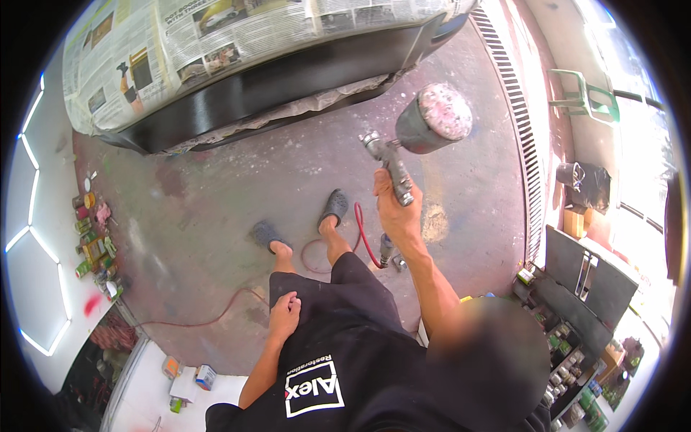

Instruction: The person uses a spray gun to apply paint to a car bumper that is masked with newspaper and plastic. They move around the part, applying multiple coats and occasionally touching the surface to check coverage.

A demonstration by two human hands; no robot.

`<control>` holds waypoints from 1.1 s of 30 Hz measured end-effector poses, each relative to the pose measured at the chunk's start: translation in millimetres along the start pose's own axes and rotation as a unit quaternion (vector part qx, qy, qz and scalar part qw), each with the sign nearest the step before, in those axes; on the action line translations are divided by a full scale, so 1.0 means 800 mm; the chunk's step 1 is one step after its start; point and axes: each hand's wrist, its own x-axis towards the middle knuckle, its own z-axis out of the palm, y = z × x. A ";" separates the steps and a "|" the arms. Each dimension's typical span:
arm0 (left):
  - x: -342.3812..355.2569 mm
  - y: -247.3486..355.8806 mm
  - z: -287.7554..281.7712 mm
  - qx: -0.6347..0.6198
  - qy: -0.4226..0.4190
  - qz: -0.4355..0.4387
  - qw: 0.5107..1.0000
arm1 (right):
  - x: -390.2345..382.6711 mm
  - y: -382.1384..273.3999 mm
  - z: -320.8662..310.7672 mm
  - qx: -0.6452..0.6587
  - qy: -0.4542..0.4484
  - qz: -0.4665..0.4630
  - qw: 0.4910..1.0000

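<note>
Raised in front of me, my right hand [397,219] is closed round the grip of a metal spray gun [392,169]. A dark paint cup [421,128] with a pink-and-white splattered lid sits on the gun. Beyond it stretches a glossy black car bumper [266,86], with newspaper masking [209,54] over the bodywork above. Against my dark shorts, my left hand [286,313] hangs low with its fingers curled, and nothing shows in it. A red air hose [366,234] loops below my right hand to a coupling [386,252].
Paint cans [93,248] crowd the left wall. A slotted drain grate [515,108] runs along the right, near a green plastic chair [586,97]. Dark open shelving [568,360] holds jars at lower right. Small boxes [188,384] stand on a white surface behind me.
</note>
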 end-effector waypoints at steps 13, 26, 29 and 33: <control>0.005 -0.003 0.000 -0.001 -0.015 0.006 1.000 | 0.040 -0.012 -0.057 -0.056 0.199 -0.052 0.977; -0.006 -0.014 -0.002 -0.049 0.027 -0.001 0.998 | -0.053 -0.010 0.135 -0.011 -0.049 0.000 0.999; -0.006 -0.020 0.006 -0.053 0.034 0.004 0.998 | -0.063 -0.028 0.147 0.050 -0.149 0.061 0.986; -0.001 -0.011 0.009 -0.042 0.035 0.010 0.998 | -0.050 -0.036 0.135 0.042 -0.124 -0.018 0.991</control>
